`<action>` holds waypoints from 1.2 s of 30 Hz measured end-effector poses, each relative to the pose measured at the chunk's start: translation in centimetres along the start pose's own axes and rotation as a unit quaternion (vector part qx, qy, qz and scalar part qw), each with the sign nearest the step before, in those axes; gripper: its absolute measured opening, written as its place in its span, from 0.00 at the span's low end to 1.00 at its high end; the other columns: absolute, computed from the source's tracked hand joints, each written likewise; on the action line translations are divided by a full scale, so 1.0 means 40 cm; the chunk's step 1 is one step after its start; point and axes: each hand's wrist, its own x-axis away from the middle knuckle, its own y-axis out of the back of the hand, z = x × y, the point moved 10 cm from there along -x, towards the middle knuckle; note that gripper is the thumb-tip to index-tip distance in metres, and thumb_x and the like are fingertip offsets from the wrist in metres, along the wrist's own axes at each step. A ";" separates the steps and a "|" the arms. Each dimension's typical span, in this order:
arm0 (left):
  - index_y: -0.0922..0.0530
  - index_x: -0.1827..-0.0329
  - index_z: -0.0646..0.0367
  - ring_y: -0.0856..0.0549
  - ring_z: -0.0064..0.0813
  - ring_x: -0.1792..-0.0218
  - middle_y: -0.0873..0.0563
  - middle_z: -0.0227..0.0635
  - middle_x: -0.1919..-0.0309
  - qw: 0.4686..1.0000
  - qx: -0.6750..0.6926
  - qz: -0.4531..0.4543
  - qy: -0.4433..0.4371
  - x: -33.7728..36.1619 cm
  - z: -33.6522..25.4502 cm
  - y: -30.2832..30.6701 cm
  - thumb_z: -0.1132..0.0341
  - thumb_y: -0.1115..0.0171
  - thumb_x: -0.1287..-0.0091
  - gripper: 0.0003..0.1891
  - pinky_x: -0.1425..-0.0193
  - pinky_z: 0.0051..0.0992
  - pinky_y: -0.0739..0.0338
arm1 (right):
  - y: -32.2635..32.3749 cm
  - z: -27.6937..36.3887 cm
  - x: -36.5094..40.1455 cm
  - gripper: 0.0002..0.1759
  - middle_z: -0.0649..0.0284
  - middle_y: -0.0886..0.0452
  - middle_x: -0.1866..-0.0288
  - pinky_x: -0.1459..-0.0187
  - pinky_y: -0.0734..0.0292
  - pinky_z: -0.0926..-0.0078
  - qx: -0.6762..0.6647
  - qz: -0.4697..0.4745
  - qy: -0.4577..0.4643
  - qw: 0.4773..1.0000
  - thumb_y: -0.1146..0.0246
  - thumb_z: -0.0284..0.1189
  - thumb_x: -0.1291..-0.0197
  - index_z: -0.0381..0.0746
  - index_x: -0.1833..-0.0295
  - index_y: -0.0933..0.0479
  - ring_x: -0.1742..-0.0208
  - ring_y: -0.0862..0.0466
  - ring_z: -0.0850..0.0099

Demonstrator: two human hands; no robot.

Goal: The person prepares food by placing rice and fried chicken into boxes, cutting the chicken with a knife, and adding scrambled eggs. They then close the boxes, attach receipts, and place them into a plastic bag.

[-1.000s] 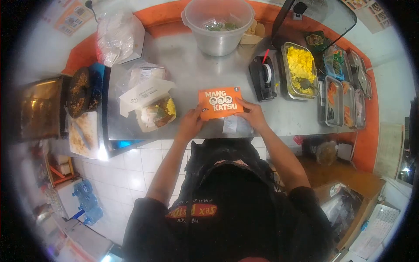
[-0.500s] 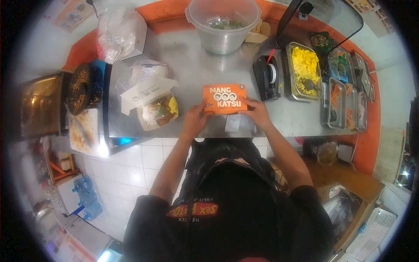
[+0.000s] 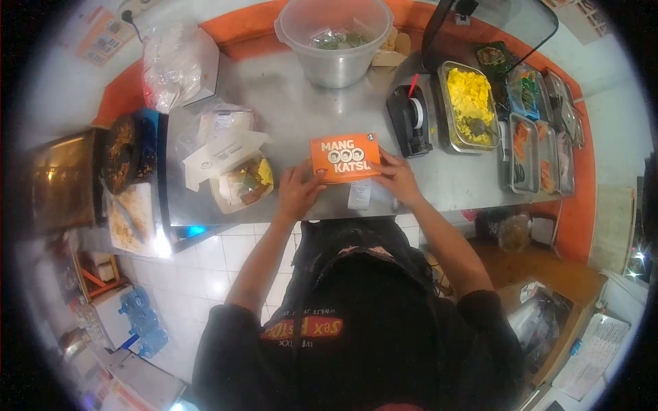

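An orange food box (image 3: 343,157) printed "MANG KATSU" lies closed on the steel counter (image 3: 295,103) in front of me. My left hand (image 3: 296,191) grips its near left corner. My right hand (image 3: 397,179) holds its right edge. A white receipt slip (image 3: 358,194) lies on the counter just below the box, between my hands. To the left sits an open white box of food (image 3: 240,179) with its lid flap raised.
A black tape dispenser (image 3: 410,122) stands right of the box. Metal trays of yellow and orange food (image 3: 470,104) line the right side. A large clear tub (image 3: 336,38) is at the back, plastic bags (image 3: 175,58) at the back left, a fryer area (image 3: 127,147) at the left.
Both hands stay on the orange box, which has shifted only slightly on the counter. The view has swayed a little.
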 end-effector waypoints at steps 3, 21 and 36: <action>0.19 0.45 0.46 0.27 0.50 0.42 0.32 0.41 0.32 0.996 -0.091 0.012 -0.006 -0.046 -0.032 -0.011 0.54 0.28 0.50 0.27 0.41 0.44 0.30 | -0.011 0.015 0.027 0.22 0.54 0.27 0.34 0.43 0.29 0.63 0.286 -0.108 0.075 0.949 0.34 0.25 0.47 0.49 0.44 0.19 0.51 0.20 0.56; 0.26 0.39 0.46 0.34 0.49 0.38 0.34 0.42 0.35 0.988 -0.058 0.075 -0.120 -0.208 -0.134 -0.097 0.51 0.29 0.53 0.35 0.37 0.53 0.43 | 0.378 -0.136 0.026 0.26 0.59 0.20 0.69 0.62 0.28 0.77 -0.235 -0.388 -0.219 0.864 0.35 0.21 0.44 0.30 0.41 0.36 0.69 0.22 0.73; 0.19 0.44 0.42 0.28 0.44 0.44 0.29 0.36 0.37 0.997 -0.048 0.059 -0.005 -0.205 -0.102 -0.107 0.51 0.29 0.59 0.33 0.40 0.48 0.38 | 0.283 -0.226 0.174 0.10 0.57 0.16 0.76 0.66 0.23 0.72 0.300 -0.359 -0.263 0.844 0.35 0.32 0.49 0.35 0.71 0.16 0.73 0.16 0.68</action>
